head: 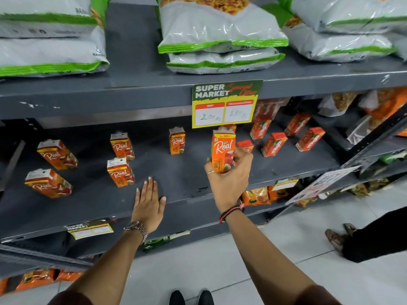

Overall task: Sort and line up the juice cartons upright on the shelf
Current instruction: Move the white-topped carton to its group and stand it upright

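My right hand [230, 179] grips an orange Real apple juice carton [222, 148] upright, lifted a little above the grey shelf [180, 172]. Flat on the shelf near its front edge rests my left hand [149, 203], fingers spread and holding nothing. Several more Real cartons stand scattered on the left: two at far left [57, 154] [49, 183], two in the middle [122, 146] [120, 172], one further back [176, 140]. Red Maaza cartons [274, 144] [310, 139] [260, 128] stand spread out on the right; a small red one [245, 145] sits just behind my right hand.
A Super Market price card [225, 104] hangs from the upper shelf's edge above the held carton. Big grey-green snack bags [222, 34] lie on the upper shelf. Orange packets [256, 197] fill the lower shelf. Another person's feet [339, 236] stand on the tiled floor at right.
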`<state>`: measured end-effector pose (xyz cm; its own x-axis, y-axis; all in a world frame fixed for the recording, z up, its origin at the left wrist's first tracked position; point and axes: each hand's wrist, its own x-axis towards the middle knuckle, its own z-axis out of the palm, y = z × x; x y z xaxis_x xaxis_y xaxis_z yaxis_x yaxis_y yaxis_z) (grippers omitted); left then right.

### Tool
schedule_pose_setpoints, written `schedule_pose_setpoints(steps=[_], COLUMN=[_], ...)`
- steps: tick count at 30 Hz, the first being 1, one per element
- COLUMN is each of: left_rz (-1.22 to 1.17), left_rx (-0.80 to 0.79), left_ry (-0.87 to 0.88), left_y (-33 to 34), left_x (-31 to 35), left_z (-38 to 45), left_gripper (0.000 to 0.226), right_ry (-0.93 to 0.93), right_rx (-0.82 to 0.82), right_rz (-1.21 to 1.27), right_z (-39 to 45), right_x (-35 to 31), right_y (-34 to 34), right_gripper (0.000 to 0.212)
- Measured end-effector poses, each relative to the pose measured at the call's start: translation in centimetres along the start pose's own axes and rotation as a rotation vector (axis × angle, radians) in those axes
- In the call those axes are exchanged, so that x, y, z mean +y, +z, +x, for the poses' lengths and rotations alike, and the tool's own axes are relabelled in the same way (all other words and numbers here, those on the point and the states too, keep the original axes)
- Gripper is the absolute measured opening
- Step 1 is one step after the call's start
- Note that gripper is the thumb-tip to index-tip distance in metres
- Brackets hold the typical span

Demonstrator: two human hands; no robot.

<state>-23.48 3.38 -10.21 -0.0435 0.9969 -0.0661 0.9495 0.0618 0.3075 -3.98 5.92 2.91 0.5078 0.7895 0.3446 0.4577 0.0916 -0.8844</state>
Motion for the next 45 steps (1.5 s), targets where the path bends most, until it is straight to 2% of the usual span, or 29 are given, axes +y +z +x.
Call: schedule_pose_setpoints(steps=[4, 9, 13, 17, 24, 35, 42, 45], left_rz=[0.014, -0.001, -0.016, 0.010, 0.049, 0.053, 0.022, -0.023], left_rx=[-0.012, 0.010, 0.130, 0.132, 0.132, 0.145, 0.136, 0.184], left_ry=[-0.004, -0.051, -0.137, -0.139, -0.139, -0.144, -0.087, -0.106], left_y=[-0.1, 0.1, 0.7, 0.9, 0.9, 1.4, 1.4, 1.1], left_x=[0.3, 0.7, 0.2, -0.5, -0.6, -0.6, -1.2, -2.6], left_z=[0.1, -1.0, -2.7, -3.1, -3.0, -2.9, -3.5, -5.6], left_gripper=[0.071, 0.075, 0.074, 0.070, 0.069, 0.067, 0.074, 0.070], right_ry=[-0.031, 0.016, 0.066, 0.088, 0.145, 0.152, 0.162, 0.096], right_rx=[-0.013, -0.086, -0.205, -0.328, -0.392, -0.452, -0.628, -0.561], right_rz=[0.016, 0.021, 0.007, 0.007, 0.006, 0.009, 0.061, 0.084], right_z=[0.3, -0.2, -1.1, -2.3, -3.4, -3.5, -2.9, -4.3], right_x=[-0.1, 1.2, 2.6, 4.3, 5.4, 6.1, 7.7, 8.6], right_y=[-0.6, -0.2, 2.2, 5.5, 10.0, 10.4, 8.8, 7.1], right_gripper=[0.064, 0.062, 0.061, 0.061, 0.060, 0.067, 0.070, 0.062])
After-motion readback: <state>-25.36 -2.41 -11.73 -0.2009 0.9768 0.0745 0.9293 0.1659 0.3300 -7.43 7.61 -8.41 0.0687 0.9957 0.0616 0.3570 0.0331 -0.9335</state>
